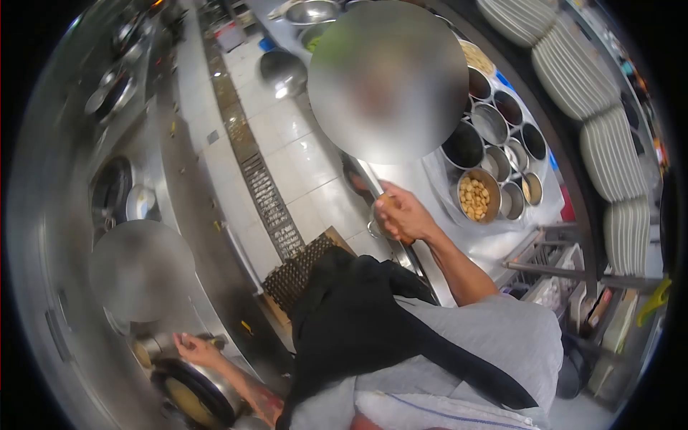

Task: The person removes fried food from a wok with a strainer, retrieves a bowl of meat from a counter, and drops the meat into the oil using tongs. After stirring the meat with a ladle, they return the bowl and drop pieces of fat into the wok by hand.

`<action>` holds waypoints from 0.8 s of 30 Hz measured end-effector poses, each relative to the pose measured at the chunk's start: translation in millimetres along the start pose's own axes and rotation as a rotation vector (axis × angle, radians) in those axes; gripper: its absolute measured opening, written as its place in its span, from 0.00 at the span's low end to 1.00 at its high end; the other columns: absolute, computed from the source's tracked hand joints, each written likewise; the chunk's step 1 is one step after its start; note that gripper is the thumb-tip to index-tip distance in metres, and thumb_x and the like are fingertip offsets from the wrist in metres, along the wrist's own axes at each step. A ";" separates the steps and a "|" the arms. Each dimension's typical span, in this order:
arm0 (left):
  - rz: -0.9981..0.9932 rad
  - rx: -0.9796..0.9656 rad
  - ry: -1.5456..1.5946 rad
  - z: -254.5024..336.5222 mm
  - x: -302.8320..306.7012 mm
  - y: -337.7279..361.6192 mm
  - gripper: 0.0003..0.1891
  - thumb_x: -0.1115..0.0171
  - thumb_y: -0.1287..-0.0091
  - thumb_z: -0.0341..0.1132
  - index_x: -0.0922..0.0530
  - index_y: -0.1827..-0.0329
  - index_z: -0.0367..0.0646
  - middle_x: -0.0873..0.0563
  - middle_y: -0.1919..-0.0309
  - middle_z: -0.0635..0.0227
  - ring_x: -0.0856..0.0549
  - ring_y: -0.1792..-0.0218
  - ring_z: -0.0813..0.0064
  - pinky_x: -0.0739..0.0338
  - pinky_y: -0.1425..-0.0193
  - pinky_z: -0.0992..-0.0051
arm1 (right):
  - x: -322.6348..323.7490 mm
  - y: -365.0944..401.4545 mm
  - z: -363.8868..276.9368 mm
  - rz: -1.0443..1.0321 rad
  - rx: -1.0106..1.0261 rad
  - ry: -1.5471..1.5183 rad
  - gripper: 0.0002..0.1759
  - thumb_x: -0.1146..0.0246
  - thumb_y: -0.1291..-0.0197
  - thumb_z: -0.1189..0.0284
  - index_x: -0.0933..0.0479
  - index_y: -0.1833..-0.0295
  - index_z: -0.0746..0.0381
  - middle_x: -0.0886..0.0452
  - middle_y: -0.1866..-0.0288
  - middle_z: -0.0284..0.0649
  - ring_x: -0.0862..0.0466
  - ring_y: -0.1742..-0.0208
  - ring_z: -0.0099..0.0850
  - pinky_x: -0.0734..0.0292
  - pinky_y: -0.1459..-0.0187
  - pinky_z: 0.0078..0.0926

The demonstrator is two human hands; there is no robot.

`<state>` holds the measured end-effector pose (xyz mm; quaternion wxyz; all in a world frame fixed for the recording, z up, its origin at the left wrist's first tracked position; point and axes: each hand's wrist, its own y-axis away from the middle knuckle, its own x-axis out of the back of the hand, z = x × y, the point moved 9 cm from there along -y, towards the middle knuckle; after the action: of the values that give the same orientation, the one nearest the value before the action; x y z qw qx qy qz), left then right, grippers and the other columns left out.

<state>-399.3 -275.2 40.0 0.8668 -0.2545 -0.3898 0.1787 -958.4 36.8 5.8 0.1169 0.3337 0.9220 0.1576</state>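
My right hand is closed around the wooden handle of a long metal ladle. The ladle's shaft runs up and away toward a blurred patch, beside a round tray of steel seasoning pots. My left hand is at the lower left, fingers curled at the far rim of a wok that holds a yellowish liquid. A small steel bowl sits just left of that hand. Whether the left hand grips the rim is not clear. My grey shirt and black apron fill the bottom centre.
A steel stove line with burners and woks runs along the left. A floor drain grate crosses white tiles. One pot holds pale nuts. Stacks of plates line the upper right, above a wire rack.
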 end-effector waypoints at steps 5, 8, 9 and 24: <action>-0.046 0.357 0.382 -2.1 36.1 45.9 0.19 0.42 0.30 0.37 0.22 0.41 0.35 0.17 0.47 0.58 0.18 0.47 0.67 0.22 0.44 0.68 | -164.3 -14.2 28.5 -0.644 -0.156 0.232 0.19 0.42 0.29 0.66 0.31 0.37 0.63 0.31 0.77 0.27 0.33 0.85 0.16 0.39 0.86 0.18; 0.066 0.422 0.175 -19.4 84.4 83.0 0.16 0.41 0.29 0.35 0.21 0.41 0.41 0.15 0.55 0.61 0.16 0.61 0.75 0.21 0.57 0.76 | -275.2 -18.4 55.8 -0.872 -0.024 0.626 0.16 0.39 0.32 0.65 0.25 0.45 0.64 0.26 0.78 0.32 0.28 0.84 0.21 0.34 0.82 0.24; 0.047 0.395 0.087 -12.6 99.1 89.9 0.15 0.40 0.29 0.33 0.20 0.42 0.40 0.13 0.62 0.63 0.17 0.70 0.78 0.23 0.64 0.78 | -311.0 -15.1 56.2 -0.912 0.112 0.768 0.15 0.38 0.33 0.65 0.24 0.48 0.65 0.23 0.79 0.36 0.25 0.83 0.26 0.31 0.79 0.28; -0.127 1.008 -0.076 -167.4 205.4 372.7 0.18 0.44 0.27 0.45 0.16 0.57 0.36 0.12 0.69 0.57 0.12 0.67 0.61 0.20 0.59 0.66 | -600.9 5.1 267.0 -0.902 0.902 1.416 0.29 0.44 0.33 0.65 0.37 0.31 0.68 0.21 0.49 0.61 0.17 0.58 0.58 0.20 0.57 0.51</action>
<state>-182.6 79.3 -151.1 0.8762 0.2263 -0.3013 0.3005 -419.2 -294.7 -172.3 -0.5588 -0.2128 0.7943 -0.1075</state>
